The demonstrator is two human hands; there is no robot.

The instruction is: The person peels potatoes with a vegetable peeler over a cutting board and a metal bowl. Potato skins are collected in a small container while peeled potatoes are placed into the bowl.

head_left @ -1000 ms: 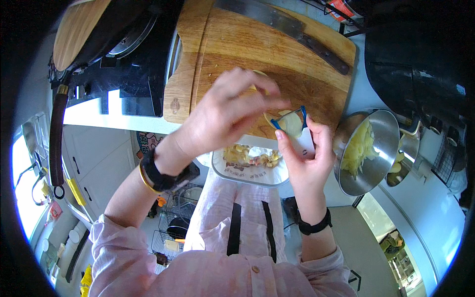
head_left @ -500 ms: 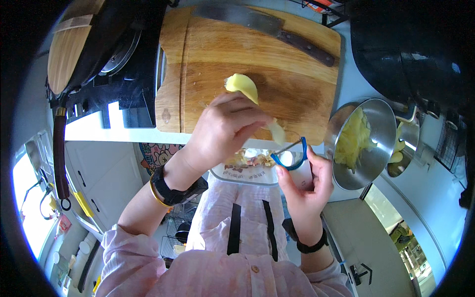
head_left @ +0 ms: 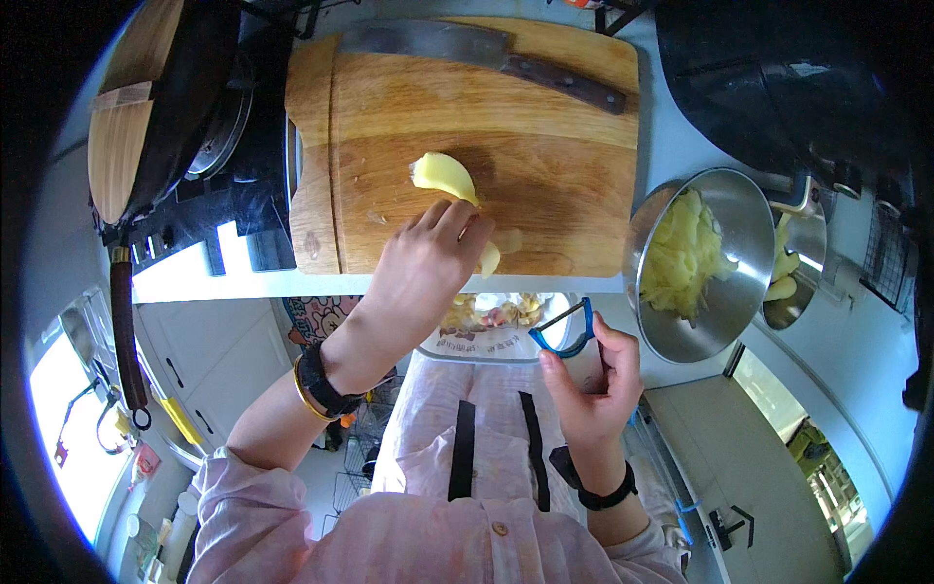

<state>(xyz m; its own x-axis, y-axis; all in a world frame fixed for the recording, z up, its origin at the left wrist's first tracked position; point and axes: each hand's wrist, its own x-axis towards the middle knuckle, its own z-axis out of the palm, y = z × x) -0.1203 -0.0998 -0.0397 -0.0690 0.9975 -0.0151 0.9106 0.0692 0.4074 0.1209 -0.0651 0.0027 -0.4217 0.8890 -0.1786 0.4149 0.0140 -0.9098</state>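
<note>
My left hand is closed over the lower end of a peeled yellow potato, a long curved piece with a darker tip, above the wooden cutting board. A thin pale slice shows beside the fingers at the board's near edge; whether the thumb touches it is hidden. My right hand grips a blue-framed peeler, its blade turned toward the left hand. Below the peeler and the board's edge, a clear-rimmed container holds peelings and scraps.
A cleaver lies along the board's far edge. To the right, a steel bowl with yellow slices stands tilted, beside another metal vessel with yellow pieces. A black wok is at far right; a pan hangs over the left.
The view has shifted, so the board sits further left and lower. My left hand has moved away from the peeler with the potato; a slice that was by the blade now hangs nearer the fingers.
</note>
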